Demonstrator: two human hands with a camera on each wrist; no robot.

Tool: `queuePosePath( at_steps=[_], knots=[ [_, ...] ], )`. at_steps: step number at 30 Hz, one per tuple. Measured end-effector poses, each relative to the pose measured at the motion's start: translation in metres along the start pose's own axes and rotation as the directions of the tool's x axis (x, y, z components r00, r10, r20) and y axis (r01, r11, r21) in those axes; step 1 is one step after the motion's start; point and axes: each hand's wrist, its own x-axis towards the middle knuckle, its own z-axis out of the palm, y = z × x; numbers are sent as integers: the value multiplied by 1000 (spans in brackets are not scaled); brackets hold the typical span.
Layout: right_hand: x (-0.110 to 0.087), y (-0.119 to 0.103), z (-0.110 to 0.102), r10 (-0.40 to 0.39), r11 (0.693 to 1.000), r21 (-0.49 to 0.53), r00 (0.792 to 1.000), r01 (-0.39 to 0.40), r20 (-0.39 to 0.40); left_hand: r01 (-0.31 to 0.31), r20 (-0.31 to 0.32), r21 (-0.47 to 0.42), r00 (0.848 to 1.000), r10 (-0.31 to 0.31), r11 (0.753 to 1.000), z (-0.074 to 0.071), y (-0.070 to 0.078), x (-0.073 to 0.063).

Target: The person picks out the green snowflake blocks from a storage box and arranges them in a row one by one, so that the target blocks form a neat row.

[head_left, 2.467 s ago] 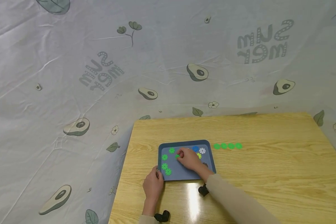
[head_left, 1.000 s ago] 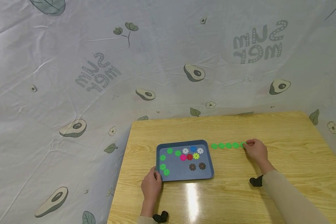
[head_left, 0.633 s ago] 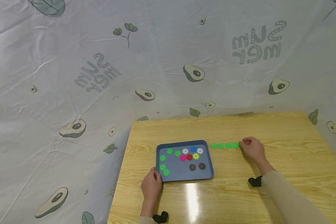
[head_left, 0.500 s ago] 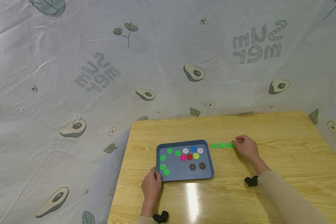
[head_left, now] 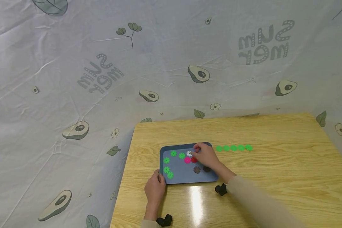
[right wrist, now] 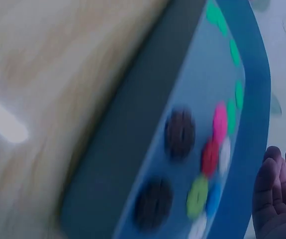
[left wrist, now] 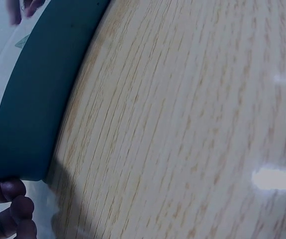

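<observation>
My left hand (head_left: 155, 188) grips the near left corner of a blue-grey tray (head_left: 182, 173), fingers curled at its edge. In the left wrist view, its fingertips (left wrist: 22, 208) sit right at the tray's corner. My right hand (head_left: 207, 156) hovers over the tray's back right part, thumb and fingers apart and holding nothing in the right wrist view. Notched plastic discs lie in the tray: several green (head_left: 166, 160), one pink (head_left: 187, 160), one red (right wrist: 210, 158), one yellow (right wrist: 197, 196), one blue (right wrist: 213, 199), two white (right wrist: 225, 156) and two brown (right wrist: 180, 133). The hand hides some in the head view.
Right of the tray, several green discs (head_left: 234, 148) form a straight row on the wooden table (head_left: 273, 177). A patterned cloth (head_left: 171, 63) hangs behind and at the left of the table. Light glares off the tabletop in front of the tray.
My right hand carried a green disc from the tray to the row's right end, let it go, brushed left along the row and returned over the tray. The left hand stays put.
</observation>
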Motion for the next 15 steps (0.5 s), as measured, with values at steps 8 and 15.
queuePosePath(
  at_steps=[8, 15],
  knots=[
    [-3, -30, 66, -62, 998, -26, 990, 66, 127, -3, 8, 3, 1000, 3, 1000, -2, 0, 2],
    [-10, -35, 108, -132, 981, -108, 967, 158, 218, 4, 13, 4, 1000, -4, 1000, -1, -1, 1]
  ],
)
